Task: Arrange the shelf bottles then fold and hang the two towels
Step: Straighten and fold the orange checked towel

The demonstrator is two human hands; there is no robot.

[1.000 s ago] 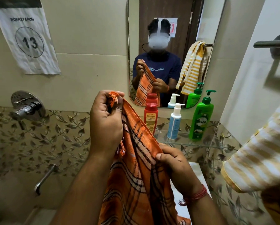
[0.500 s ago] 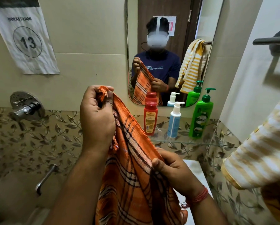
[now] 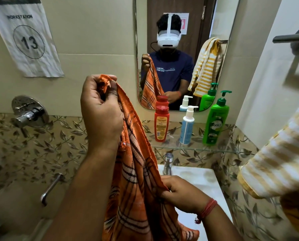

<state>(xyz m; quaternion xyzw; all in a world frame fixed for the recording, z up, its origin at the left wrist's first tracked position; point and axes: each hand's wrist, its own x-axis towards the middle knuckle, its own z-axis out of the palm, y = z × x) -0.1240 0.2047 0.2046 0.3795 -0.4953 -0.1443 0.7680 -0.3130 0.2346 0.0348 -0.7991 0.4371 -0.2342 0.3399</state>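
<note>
Orange plaid towel mid-fold, pinched at both ends.
Left hand fingers bunch its top corner; right hand nips the edge below. Loose hem under those fingers may dip into the washbasin.

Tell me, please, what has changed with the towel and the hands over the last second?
The right hand has slid down along the edge of the orange towel, pinching it lower, so the span from the left hand is longer. The left hand keeps gripping the top corner, held high. Unchanged: the three bottles, red, white-and-blue and green, upright on the glass shelf, and the striped towel at right.
</note>
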